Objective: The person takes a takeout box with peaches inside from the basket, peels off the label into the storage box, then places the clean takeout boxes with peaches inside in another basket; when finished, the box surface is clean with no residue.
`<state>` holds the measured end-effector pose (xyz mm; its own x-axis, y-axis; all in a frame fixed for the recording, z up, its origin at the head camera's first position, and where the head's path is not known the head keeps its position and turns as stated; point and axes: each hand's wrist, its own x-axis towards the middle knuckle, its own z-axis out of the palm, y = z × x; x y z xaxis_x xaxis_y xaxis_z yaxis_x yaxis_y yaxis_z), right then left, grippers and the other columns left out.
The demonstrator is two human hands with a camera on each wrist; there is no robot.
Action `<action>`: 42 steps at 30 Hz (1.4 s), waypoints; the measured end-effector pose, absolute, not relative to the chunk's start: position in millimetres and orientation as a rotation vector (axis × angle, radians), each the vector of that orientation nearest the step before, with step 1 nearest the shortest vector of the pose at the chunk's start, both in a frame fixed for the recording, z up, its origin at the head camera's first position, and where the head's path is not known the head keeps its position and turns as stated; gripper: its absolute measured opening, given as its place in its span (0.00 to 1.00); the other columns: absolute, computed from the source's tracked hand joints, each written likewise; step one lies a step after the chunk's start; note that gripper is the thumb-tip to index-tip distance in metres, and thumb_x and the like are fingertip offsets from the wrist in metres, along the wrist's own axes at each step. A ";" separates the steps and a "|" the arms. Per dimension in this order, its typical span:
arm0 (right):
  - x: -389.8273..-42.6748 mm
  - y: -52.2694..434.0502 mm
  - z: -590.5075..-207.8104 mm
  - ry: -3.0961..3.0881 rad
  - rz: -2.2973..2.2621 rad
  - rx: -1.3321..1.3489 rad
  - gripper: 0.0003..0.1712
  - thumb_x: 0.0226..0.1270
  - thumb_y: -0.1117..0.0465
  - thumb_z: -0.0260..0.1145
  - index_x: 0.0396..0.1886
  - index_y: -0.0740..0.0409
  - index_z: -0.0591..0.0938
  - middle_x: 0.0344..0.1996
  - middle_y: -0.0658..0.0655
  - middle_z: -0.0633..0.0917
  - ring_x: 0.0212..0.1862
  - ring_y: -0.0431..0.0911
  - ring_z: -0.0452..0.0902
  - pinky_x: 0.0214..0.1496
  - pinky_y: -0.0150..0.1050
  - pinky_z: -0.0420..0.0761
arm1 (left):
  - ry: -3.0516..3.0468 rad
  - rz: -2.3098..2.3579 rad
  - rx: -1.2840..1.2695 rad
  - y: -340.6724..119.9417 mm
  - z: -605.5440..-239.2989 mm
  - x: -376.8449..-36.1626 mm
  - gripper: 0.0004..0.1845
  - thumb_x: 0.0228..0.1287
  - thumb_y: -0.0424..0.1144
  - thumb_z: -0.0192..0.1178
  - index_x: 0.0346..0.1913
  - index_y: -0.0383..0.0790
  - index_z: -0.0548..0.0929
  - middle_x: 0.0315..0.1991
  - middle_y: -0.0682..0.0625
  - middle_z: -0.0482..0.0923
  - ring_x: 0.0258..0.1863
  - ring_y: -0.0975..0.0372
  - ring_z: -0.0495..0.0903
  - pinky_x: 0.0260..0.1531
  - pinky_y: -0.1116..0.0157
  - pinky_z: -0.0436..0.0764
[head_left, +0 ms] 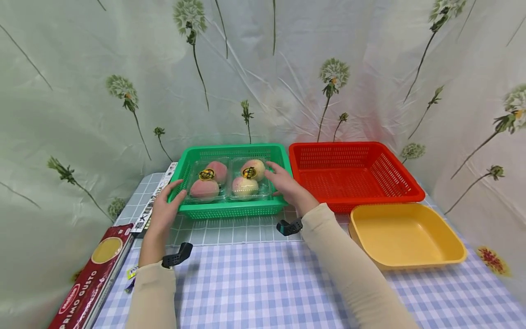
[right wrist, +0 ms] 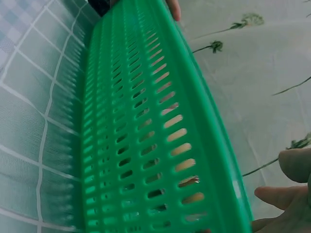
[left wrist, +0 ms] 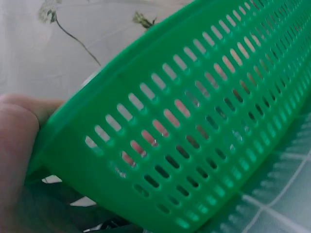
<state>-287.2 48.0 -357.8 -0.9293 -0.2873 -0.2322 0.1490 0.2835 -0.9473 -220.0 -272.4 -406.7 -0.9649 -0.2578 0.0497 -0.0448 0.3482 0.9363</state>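
Inside the green basket (head_left: 234,211) sit two clear plastic boxes. The left box (head_left: 219,197) has two pink, peach-like round pieces (head_left: 204,188) and a black-and-gold label. In the right box (head_left: 263,188) are two pale yellow, pink-tinged pieces (head_left: 245,186). My left hand (head_left: 162,214) grips the basket's front left corner; in the left wrist view its thumb (left wrist: 48,108) lies over the rim, other fingers low outside the wall. With fingers spread, my right hand (head_left: 287,183) reaches over the basket's right side, fingertips close to the right box.
A red basket (head_left: 357,201) stands right of the green one, with a yellow tub (head_left: 407,235) in front of it. At the left lie a dark red pasta pack (head_left: 96,274) and a black-and-white packet (head_left: 154,201). Behind hangs a flower-patterned curtain (head_left: 263,82).
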 end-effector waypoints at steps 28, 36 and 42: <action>-293.3 28.9 -373.9 2.323 -1.583 -0.060 0.34 0.75 0.56 0.58 0.78 0.40 0.62 0.79 0.56 0.57 0.73 0.59 0.61 0.63 0.63 0.71 | -2.351 -1.729 0.306 -270.5 -411.4 -214.6 0.31 0.75 0.43 0.53 0.77 0.48 0.59 0.77 0.41 0.56 0.71 0.49 0.60 0.69 0.50 0.63; -294.9 28.5 -370.8 2.455 -1.592 -0.153 0.32 0.73 0.59 0.59 0.75 0.41 0.67 0.76 0.65 0.53 0.75 0.59 0.53 0.67 0.51 0.67 | -2.335 -1.695 0.293 -269.1 -411.3 -216.8 0.30 0.75 0.41 0.54 0.77 0.46 0.61 0.77 0.40 0.56 0.71 0.47 0.60 0.70 0.47 0.62; -296.7 28.3 -368.7 2.436 -1.615 -0.169 0.31 0.72 0.59 0.62 0.73 0.37 0.70 0.73 0.63 0.51 0.74 0.58 0.53 0.57 0.43 0.71 | -2.332 -1.676 0.305 -268.2 -411.0 -217.7 0.30 0.75 0.41 0.54 0.76 0.46 0.62 0.77 0.40 0.56 0.71 0.46 0.60 0.70 0.45 0.62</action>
<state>-296.7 28.3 -368.7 -0.9706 -0.2120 -0.1141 0.0226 0.3916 -0.9198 -217.7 -268.2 -411.0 -0.9460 -0.3136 0.0820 -0.0223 0.3153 0.9487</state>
